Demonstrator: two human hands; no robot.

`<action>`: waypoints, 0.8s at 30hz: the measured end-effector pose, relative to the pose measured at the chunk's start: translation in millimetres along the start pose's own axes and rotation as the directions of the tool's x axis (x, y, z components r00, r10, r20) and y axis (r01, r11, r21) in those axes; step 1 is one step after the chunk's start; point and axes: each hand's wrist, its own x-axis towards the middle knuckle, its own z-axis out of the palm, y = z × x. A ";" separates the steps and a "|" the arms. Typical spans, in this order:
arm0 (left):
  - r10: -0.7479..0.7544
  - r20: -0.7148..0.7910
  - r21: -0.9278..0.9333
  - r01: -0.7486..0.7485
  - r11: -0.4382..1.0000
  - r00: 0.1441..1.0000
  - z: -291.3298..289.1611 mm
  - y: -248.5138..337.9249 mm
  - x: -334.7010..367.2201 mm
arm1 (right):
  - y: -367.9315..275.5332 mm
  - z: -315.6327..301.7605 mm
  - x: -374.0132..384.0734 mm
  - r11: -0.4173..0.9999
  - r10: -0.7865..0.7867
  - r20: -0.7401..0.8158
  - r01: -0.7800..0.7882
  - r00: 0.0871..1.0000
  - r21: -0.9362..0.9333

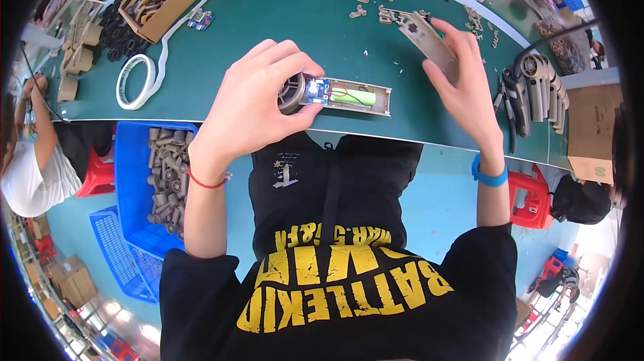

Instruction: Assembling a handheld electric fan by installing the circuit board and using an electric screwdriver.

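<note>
The left hand (pixel 255 103) is curled around the round end of an open beige case (pixel 384 101), which lies at the near edge of the green table (pixel 268 9); a blue circuit board (pixel 315 91) and a green battery (pixel 352 96) sit in it. The right hand (pixel 466 86), at its 2 o'clock, holds a long beige cover (pixel 429 44) between thumb and fingers, well apart from the case. The step in hand looks like closing the case; the next move would call for aligning the cover with the case's long walls, keeping the wires clear of the edges. Farther out from the case, small beige parts (pixel 359 10) lie towards 12 o'clock, grey handles (pixel 535 96) at 3, a blue crate (pixel 134 180) at 8, a tape roll (pixel 122 85) at 9 and a cardboard box (pixel 182 4) at 10.
</note>
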 end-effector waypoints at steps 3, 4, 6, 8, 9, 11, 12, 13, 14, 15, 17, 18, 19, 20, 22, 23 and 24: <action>0.001 0.015 0.025 -0.001 1.000 1.000 -0.2 -1.4 -0.9 | -3.0 -6.0 -14.0 0.767 0.233 0.222 -0.319 0.947 0.557; -0.001 0.006 0.017 0.001 1.000 1.000 0.9 -2.1 -1.6 | -13.5 -10.6 -18.1 0.598 0.306 0.307 -0.433 0.901 0.675; 0.008 0.002 0.003 -0.008 1.000 1.000 0.2 -1.4 -0.4 | -18.9 -17.8 -29.0 0.478 0.342 0.404 -0.527 0.848 0.703; 0.006 -0.015 -0.017 -0.006 1.000 1.000 1.2 -1.4 0.5 | -22.4 -13.0 -44.4 0.357 0.410 0.462 -0.604 0.787 0.713; 0.013 -0.010 -0.028 -0.013 1.000 1.000 2.1 -1.8 1.3 | -21.5 -13.5 -46.9 0.295 0.399 0.550 -0.671 0.733 0.680; 0.003 -0.033 -0.015 -0.004 1.000 0.999 2.3 -2.0 1.4 | -20.7 -6.5 -52.6 0.196 0.383 0.562 -0.659 0.734 0.727; -0.012 -0.032 -0.003 0.012 1.000 0.999 1.9 -1.2 1.1 | -21.5 -3.5 -54.0 0.196 0.397 0.558 -0.661 0.729 0.724; -0.004 -0.027 -0.014 0.004 1.000 1.000 2.2 -0.8 1.1 | -22.5 -0.5 -54.5 0.266 0.396 0.514 -0.631 0.761 0.729; -0.016 -0.025 -0.008 0.016 1.000 1.000 1.8 -0.8 0.9 | -22.9 2.0 -54.3 0.336 0.388 0.472 -0.598 0.792 0.728; -0.029 -0.023 0.000 0.029 1.000 0.999 1.3 -0.4 1.0 | -21.9 4.1 -55.4 0.338 0.394 0.469 -0.600 0.790 0.725; -0.036 -0.018 0.003 0.036 0.999 0.999 1.7 0.2 1.6 | -20.7 8.6 -56.6 0.360 0.407 0.432 -0.576 0.805 0.734; -0.035 -0.017 0.001 0.035 0.999 0.999 2.1 -0.2 1.6 | -25.7 6.7 -54.4 0.386 0.425 0.414 -0.575 0.805 0.721; -0.035 -0.017 0.000 0.035 0.999 0.999 2.1 -0.6 1.6 | -26.3 4.4 -52.5 0.386 0.423 0.415 -0.575 0.806 0.722; -0.039 -0.018 0.002 0.039 0.999 0.999 2.1 -0.7 0.8 | -26.7 2.6 -51.5 0.320 0.455 0.445 -0.608 0.772 0.726; -0.024 -0.029 -0.008 0.024 1.000 0.999 2.5 -0.7 1.0 | -27.7 3.5 -50.0 0.272 0.502 0.470 -0.649 0.726 0.711; -0.027 -0.027 -0.004 0.027 1.000 0.999 2.7 -0.7 1.1 | -26.5 3.1 -49.7 0.269 0.499 0.472 -0.648 0.726 0.712; -0.024 -0.028 -0.007 0.024 1.000 0.999 2.6 -0.7 1.3 | -24.0 1.2 -48.9 0.267 0.494 0.501 -0.672 0.711 0.691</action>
